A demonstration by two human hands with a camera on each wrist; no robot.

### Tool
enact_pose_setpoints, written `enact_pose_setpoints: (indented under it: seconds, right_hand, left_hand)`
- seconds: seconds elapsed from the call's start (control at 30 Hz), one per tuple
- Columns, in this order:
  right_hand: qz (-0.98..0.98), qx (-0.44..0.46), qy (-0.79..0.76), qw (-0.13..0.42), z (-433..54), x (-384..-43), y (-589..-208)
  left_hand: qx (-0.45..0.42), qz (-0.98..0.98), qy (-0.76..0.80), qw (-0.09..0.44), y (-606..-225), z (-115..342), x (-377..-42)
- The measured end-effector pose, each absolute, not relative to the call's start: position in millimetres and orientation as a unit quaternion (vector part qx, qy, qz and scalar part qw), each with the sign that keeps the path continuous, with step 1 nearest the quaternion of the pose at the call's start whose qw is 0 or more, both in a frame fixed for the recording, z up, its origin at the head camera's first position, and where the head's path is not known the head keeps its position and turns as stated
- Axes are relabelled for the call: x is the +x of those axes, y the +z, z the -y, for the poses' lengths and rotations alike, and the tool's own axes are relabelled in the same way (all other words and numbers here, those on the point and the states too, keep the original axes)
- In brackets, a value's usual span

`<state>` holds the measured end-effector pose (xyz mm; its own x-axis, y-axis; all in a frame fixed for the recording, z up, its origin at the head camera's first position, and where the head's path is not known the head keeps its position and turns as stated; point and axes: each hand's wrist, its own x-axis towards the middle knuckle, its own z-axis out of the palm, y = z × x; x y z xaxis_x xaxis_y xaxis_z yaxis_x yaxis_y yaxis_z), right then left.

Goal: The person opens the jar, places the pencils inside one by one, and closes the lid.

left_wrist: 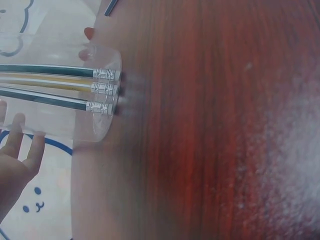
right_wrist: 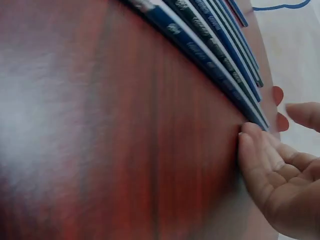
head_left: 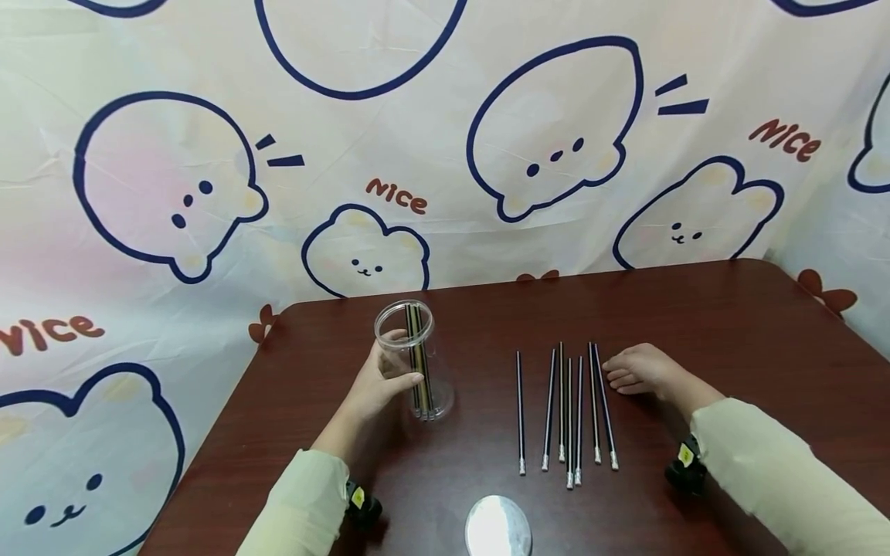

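Note:
My left hand (head_left: 371,386) grips a clear plastic jar (head_left: 441,390) around its side, thumb toward me. Inside the jar stand a few pencils (head_left: 420,363), dark ones and a yellowish one; the left wrist view shows their silver ferrules (left_wrist: 103,88) at the jar's base. To the right, several dark blue and black pencils (head_left: 603,405) lie side by side on the table, ferrule ends toward me. Beside the rightmost of them rests my right hand (head_left: 643,369). Its fingertips are at that pencil's far end in the right wrist view, with the thumb (right_wrist: 302,115) held apart.
A round, shiny whitish disc (head_left: 497,527) lies at the near middle of the brown wooden table (head_left: 695,309). Behind the table hangs a pale cloth (head_left: 445,139) printed with cartoon bears. Each wrist wears a small black camera (head_left: 363,506).

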<state>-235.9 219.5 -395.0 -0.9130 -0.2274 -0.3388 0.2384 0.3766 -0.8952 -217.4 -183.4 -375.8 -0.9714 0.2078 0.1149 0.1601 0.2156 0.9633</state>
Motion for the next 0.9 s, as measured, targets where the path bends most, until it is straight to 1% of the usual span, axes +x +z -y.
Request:
enact_pose_setpoints:
  seconds: [0.13,0.47,0.63,0.9]
  right_hand:
    - [-0.822,0.01,-0.53,0.208,-216,-238,-395]
    - [-0.877,0.021,-0.45,0.168,-203,-244,-395]
    - [-0.888,0.031,-0.427,0.17,-199,-247,-394]
    - [-0.895,0.035,-0.413,0.166,-196,-247,-392]
  left_hand:
    - [0.114,-0.779,0.616,0.024,-375,183,-217]
    - [0.11,-0.782,0.612,0.031,-358,177,-206]
    - [0.107,-0.787,0.607,0.031,-353,175,-202]
    - [0.107,-0.783,0.612,0.029,-356,175,-204]
